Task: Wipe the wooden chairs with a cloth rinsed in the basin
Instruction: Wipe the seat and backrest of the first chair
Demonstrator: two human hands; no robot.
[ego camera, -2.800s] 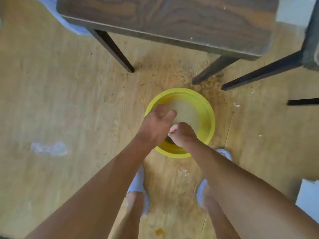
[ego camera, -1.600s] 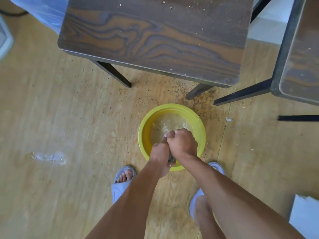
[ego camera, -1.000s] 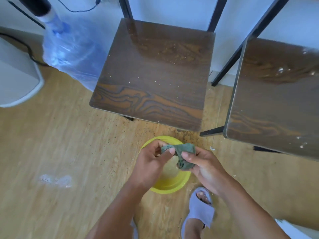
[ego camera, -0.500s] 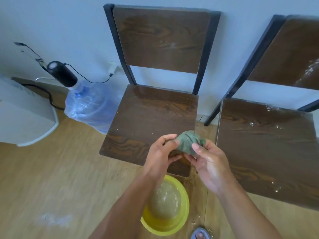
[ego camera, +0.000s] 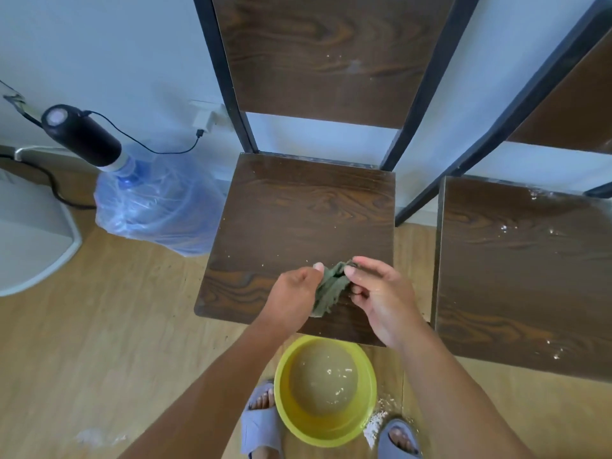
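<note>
A: Both hands pinch the green cloth (ego camera: 329,289), left hand (ego camera: 293,293) and right hand (ego camera: 381,298) either side, fingers closed on its top edge.

B: Yep, it hangs lengthwise just above the middle chair (ego camera: 298,226) seat's near edge. Basin (ego camera: 326,390) sits nearer, on the floor.

Both hands, the left hand (ego camera: 293,291) and the right hand (ego camera: 381,301), pinch a cloth (ego camera: 329,288) above the front of the chair seat (ego camera: 298,210). Ahead of them the seat lies bare up to the backrest (ego camera: 324,51), which blocks the far side. A second chair (ego camera: 520,270) stands close on the right. Below the wrists sits the basin (ego camera: 326,392); left of the hands, open floor (ego camera: 99,326).
</note>
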